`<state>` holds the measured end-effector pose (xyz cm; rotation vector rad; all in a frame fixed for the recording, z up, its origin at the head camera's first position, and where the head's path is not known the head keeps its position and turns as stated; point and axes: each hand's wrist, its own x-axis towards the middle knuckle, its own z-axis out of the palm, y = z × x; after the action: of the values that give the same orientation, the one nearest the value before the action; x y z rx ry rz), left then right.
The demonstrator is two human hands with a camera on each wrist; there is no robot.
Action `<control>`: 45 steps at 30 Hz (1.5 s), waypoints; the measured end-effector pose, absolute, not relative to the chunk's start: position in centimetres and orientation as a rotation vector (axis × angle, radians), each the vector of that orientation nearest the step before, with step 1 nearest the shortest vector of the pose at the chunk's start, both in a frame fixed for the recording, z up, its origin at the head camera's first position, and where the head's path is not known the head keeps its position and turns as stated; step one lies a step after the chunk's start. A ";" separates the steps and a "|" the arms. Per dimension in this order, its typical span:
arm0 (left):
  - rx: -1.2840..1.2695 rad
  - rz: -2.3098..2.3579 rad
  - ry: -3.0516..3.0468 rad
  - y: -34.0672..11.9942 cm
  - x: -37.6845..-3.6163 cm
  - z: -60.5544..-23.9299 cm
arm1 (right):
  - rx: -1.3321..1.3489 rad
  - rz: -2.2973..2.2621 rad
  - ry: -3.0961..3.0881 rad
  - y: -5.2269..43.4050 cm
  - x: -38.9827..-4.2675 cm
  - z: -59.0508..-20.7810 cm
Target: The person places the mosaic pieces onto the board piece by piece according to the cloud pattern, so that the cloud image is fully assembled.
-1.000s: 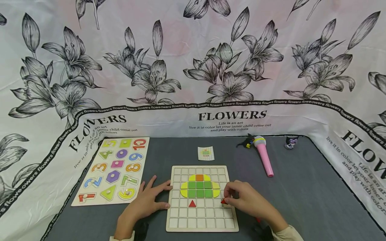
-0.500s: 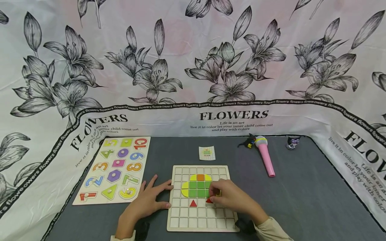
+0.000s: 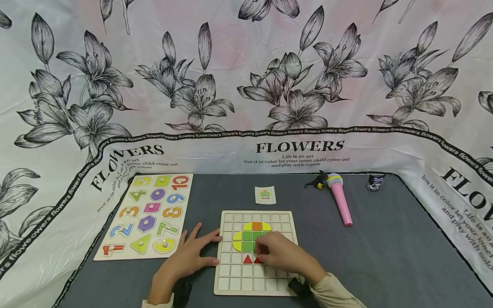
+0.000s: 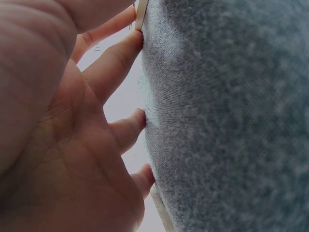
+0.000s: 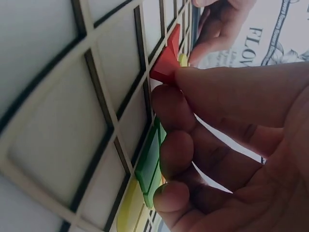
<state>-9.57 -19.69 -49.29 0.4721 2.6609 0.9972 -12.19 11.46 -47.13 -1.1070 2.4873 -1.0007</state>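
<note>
A wooden grid board [image 3: 256, 285] lies on the grey table, with green, yellow and orange tiles [image 3: 248, 235] set in its middle and a red triangle [image 3: 247, 259] below them. My right hand [image 3: 280, 252] pinches a second red triangle [image 5: 166, 62] just right of the first, low over the board [image 5: 58, 145]. My left hand [image 3: 188, 256] rests flat on the cloth with its fingers [image 4: 118, 63] spread, fingertips touching the board's left edge.
A number puzzle board [image 3: 148, 216] lies at the left. A small pattern card [image 3: 265, 195] sits behind the grid board. A pink toy microphone [image 3: 340, 199] and a small figure [image 3: 374, 181] lie at the back right. Flower-print cloth walls surround the table.
My right hand has carried the red triangle leftward from the board's right side to just beside the other red triangle. The left hand has stayed put.
</note>
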 end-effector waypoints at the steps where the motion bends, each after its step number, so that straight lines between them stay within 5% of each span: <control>1: 0.476 1.004 2.664 -19.7 -9.6 -49.4 | -1.114 -0.994 2.493 11.4 -12.2 -47.2; 19: 0.476 1.015 2.660 -19.5 -9.7 -49.5 | -1.146 -0.944 2.560 11.2 -11.5 -47.6; 45: 0.464 1.002 2.646 -19.6 -9.6 -49.5 | -0.964 -1.262 2.732 19.8 -9.5 -45.7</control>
<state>-9.55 -19.61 -49.51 0.4642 2.6465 1.0019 -9.54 19.84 -45.66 -0.9643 2.7318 -1.2620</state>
